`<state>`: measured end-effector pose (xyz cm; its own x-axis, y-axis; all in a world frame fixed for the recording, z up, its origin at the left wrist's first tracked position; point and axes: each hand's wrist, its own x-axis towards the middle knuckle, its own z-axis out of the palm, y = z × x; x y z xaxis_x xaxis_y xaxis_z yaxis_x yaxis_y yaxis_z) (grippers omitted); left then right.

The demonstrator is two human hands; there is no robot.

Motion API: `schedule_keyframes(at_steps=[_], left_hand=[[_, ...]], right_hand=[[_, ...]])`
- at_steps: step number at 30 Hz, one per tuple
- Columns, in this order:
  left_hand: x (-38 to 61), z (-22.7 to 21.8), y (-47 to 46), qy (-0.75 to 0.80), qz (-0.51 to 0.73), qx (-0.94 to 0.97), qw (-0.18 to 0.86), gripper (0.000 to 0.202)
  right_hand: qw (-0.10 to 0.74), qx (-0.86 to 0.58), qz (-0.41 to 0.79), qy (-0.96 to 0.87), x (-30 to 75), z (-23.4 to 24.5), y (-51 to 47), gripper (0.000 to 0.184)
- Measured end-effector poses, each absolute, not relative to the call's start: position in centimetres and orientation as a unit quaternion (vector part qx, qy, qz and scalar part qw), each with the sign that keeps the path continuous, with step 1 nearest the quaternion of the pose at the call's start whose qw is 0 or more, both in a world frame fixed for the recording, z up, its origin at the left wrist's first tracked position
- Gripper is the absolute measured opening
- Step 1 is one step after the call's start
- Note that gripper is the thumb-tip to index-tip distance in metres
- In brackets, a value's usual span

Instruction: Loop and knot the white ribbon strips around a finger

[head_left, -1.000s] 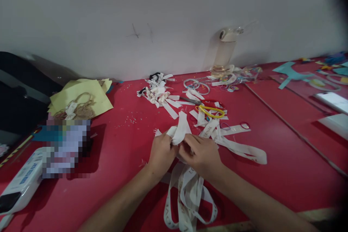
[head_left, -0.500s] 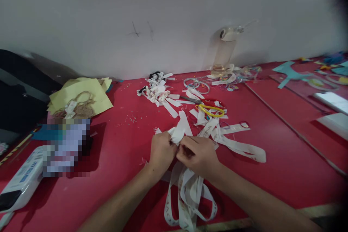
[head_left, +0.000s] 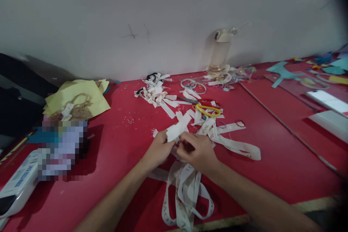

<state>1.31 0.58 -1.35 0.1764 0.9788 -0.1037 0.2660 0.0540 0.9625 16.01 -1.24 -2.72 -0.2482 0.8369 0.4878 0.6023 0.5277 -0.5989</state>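
Note:
Pinched between the fingers of my left hand [head_left: 160, 148] is a strip of white ribbon [head_left: 178, 127], its free end pointing up and to the right. My right hand [head_left: 198, 149] is closed against the same ribbon just to the right, thumb and fingertips curled together; its fingers partly hide the grip. Below both hands hangs a looped length of printed ribbon [head_left: 187, 192], reaching the table's near edge. Beyond the right hand lies another printed ribbon [head_left: 236, 146]. Scissors with red and yellow handles [head_left: 208, 110] rest among cut ribbon pieces.
A heap of knotted white ribbons [head_left: 153, 92] lies near the wall, with clear rings [head_left: 193, 86] and a bottle [head_left: 220, 54] to its right. Yellow paper [head_left: 78, 98] and a white device [head_left: 20, 181] are on the left; a phone [head_left: 328, 101] is on the right.
The ribbon's free end has straightened and now tilts further right. My left hand has turned slightly, with its thumb now along the ribbon. The whole view has shifted a little.

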Motion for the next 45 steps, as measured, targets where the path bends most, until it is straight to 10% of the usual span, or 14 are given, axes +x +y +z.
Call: schedule_keyframes(at_steps=[12, 45], left_hand=[[1.9, -2.1, 0.0, 0.459, 0.429, 0.595, 0.502, 0.047], [1.3, -1.5, 0.0, 0.496, 0.377, 0.409, 0.667, 0.006]], right_hand=[[0.383, -0.469, 0.134, -0.784, 15.9, -2.9, -1.2, 0.008], [0.313, -0.478, 0.000, -0.821, 16.1, -3.0, -0.6, 0.009]])
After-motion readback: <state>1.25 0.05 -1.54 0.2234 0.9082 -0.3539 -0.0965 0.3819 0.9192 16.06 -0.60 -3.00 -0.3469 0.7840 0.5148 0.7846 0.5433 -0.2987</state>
